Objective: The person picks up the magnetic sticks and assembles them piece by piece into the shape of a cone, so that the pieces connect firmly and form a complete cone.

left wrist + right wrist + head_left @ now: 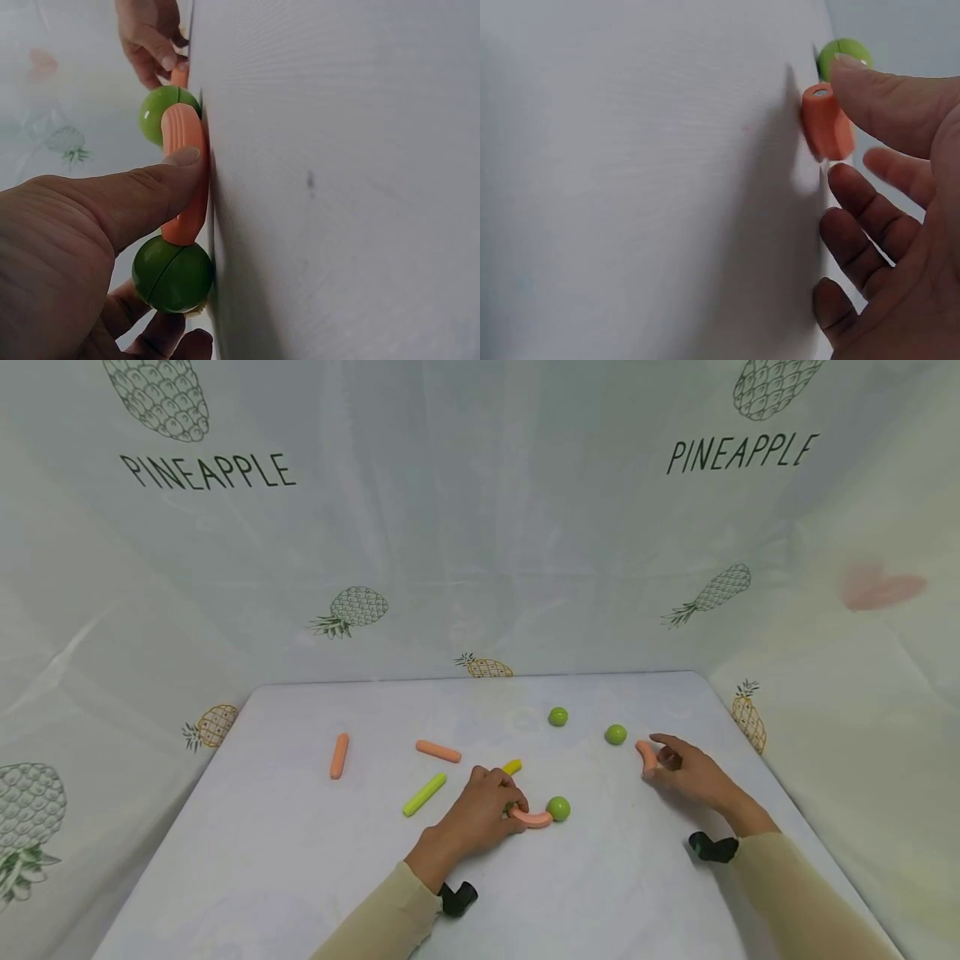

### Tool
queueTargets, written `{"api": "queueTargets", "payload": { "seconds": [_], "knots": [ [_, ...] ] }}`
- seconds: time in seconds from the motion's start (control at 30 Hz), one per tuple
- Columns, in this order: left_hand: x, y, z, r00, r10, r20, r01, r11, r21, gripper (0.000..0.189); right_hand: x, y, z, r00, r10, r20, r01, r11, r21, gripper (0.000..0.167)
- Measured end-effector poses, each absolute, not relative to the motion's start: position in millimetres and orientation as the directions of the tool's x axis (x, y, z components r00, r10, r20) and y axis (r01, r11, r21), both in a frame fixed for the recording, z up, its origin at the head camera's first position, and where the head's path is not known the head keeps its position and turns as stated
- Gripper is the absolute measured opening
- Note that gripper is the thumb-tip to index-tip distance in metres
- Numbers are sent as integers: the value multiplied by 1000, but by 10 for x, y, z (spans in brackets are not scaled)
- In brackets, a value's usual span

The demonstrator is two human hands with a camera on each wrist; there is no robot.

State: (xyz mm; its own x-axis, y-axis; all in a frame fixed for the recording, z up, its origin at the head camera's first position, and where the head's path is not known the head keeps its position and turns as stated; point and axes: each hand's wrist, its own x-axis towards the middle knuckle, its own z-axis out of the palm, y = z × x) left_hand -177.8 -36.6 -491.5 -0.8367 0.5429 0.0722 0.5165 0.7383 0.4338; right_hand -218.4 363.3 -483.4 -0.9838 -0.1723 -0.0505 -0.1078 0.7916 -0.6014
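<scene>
In the head view my left hand (483,806) pinches one end of a curved orange stick (535,820) between thumb and index finger. A green ball (558,808) sits at the stick's far end. The left wrist view shows the thumb on the stick's side and another green ball (172,274) at its near end, with fingers behind that ball. My right hand (693,774) is at the right, beside a second curved orange stick (646,757), thumb close to it and fingers spread apart. In the right wrist view the thumb overlaps this stick (827,127).
Two green balls (558,717) (616,734) lie farther back. On the left are two straight orange sticks (340,756) (438,751) and a yellow-green stick (424,794). A yellow piece (512,767) shows behind my left hand. Pineapple-printed cloth (480,527) surrounds the white table (247,860).
</scene>
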Motion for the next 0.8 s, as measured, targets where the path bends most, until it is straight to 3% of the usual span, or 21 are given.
{"api": "queueTargets", "payload": {
  "seconds": [0.3, 0.53, 0.8],
  "knots": [
    [-1783, -362, -4910, -838, 541, 72, 510, 728, 459, 13, -2348, 3733, -4748, -936, -323, -139, -156, 736, -659, 77],
    [-1784, -353, -4909, -835, 544, 76, 517, 732, 443, 14, -2422, 3752, -4674, -911, -340, -233, -128, 770, -625, 79],
    [-1784, -347, -4912, -837, 544, 68, 518, 744, 423, 15, -2415, 3694, -4699, -916, -315, -248, -95, 771, -630, 79]
  ]
}}
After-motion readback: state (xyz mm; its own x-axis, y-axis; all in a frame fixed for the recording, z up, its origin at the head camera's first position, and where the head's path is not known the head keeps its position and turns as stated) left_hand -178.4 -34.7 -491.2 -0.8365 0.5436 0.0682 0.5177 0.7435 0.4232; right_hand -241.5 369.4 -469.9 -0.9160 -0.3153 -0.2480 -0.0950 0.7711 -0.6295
